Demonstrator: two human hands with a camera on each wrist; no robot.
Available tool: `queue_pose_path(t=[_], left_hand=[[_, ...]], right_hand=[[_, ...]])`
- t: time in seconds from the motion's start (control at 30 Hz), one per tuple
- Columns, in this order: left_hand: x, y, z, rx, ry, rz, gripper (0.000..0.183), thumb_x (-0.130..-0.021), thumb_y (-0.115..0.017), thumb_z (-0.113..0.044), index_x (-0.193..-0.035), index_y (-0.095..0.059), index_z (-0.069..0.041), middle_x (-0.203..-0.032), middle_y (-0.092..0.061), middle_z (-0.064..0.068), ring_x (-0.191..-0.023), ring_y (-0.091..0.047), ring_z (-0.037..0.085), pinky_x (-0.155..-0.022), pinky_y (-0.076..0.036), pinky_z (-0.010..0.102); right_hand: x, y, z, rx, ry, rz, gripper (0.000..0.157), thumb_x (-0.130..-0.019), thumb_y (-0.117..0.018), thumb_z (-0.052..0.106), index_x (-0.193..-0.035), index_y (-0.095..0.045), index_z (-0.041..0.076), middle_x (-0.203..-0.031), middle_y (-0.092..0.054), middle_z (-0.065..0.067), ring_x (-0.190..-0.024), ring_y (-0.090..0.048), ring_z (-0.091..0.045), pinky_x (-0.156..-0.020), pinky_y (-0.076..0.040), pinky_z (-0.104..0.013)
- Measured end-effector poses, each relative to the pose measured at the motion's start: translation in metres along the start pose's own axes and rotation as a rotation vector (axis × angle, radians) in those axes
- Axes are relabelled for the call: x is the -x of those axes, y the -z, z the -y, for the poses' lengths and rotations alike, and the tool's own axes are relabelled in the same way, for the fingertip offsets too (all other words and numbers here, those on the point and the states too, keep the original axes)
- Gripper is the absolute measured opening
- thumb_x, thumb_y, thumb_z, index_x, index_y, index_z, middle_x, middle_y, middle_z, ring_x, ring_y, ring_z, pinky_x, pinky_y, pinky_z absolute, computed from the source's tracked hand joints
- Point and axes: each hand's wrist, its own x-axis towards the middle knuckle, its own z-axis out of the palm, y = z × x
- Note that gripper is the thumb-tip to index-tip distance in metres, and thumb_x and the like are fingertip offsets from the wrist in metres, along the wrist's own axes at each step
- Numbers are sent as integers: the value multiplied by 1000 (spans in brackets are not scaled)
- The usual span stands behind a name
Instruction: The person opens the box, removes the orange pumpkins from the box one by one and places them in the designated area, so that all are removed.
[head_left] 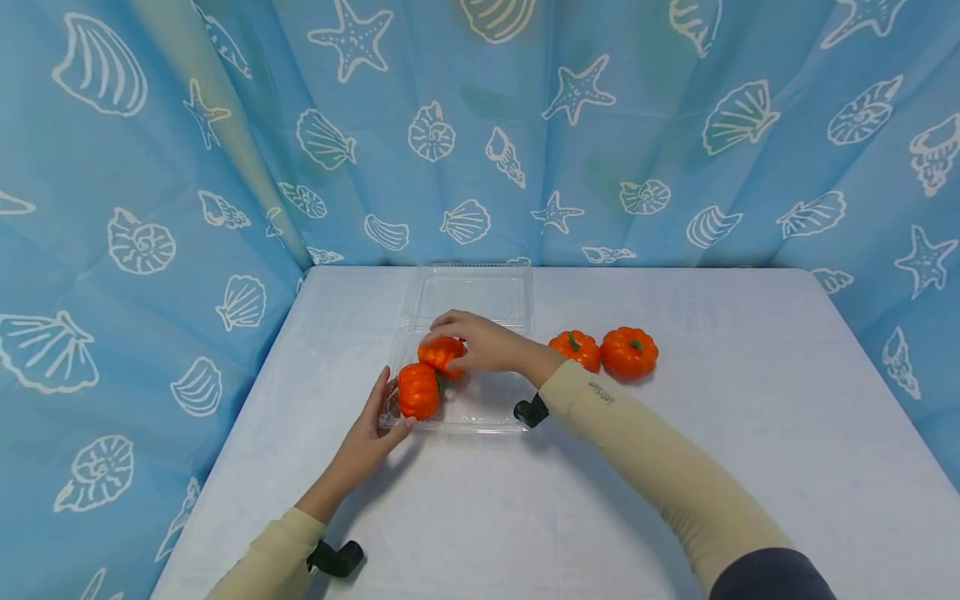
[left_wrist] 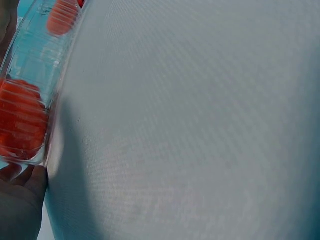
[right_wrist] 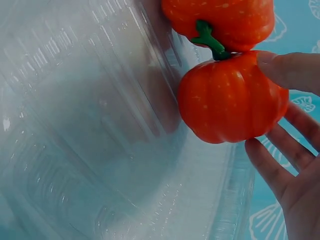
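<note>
A clear plastic clamshell container (head_left: pixel 483 410) lies on the table, its lid (head_left: pixel 472 296) folded back toward the curtain. At its front left corner my left hand (head_left: pixel 367 442) holds the wall, thumb along the front and fingers at the left side. Inside, a small orange toy pumpkin (head_left: pixel 417 392) lies on its side by that corner. My right hand (right_wrist: pixel 300 165) grips a second orange pumpkin (right_wrist: pixel 232 100) between thumb and fingers, just behind the first. In the right wrist view, a green stem (right_wrist: pixel 212 42) shows where the two pumpkins meet.
Two more orange pumpkins, one (head_left: pixel 575 348) partly behind the right forearm and another (head_left: pixel 630 352) beside it, sit right of the container. A white cloth (head_left: pixel 750 400) covers the table. Behind and to the left hangs a blue curtain (head_left: pixel 525 167) with white shells and starfish.
</note>
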Motion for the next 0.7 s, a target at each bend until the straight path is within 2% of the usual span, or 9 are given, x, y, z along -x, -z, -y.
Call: queue_pose_path(t=[0.23, 0.43, 0.7], left_hand=[[1, 0, 0, -26, -2, -9, 92, -98, -69, -34, -166, -7, -25, -166, -27, 13, -147, -35, 36, -108, -45, 53], [2, -1, -1, -42, -13, -11, 91, -99, -68, -34, -166, -7, -23, -166, -27, 14, -144, -39, 36, -107, -46, 52], [2, -2, -2, -47, -9, -11, 91, -99, -67, -33, -166, -6, -22, -166, -25, 14, -147, -35, 35, -108, -46, 51]], right_hand=[[-3, -3, 2, 44, -35, 54, 44, -93, -71, 9, -133, -69, 27, -149, -49, -5, -139, -44, -27, -115, -40, -43], [0, 0, 2, 81, -35, 46, 40, -92, -72, 9, -129, -69, 24, -150, -50, -6, -138, -46, -26, -116, -38, -43], [16, 6, -4, 58, -74, 25, 37, -91, -73, 12, -127, -66, 21, -141, -56, -3, -129, -52, -23, -111, -44, -39]])
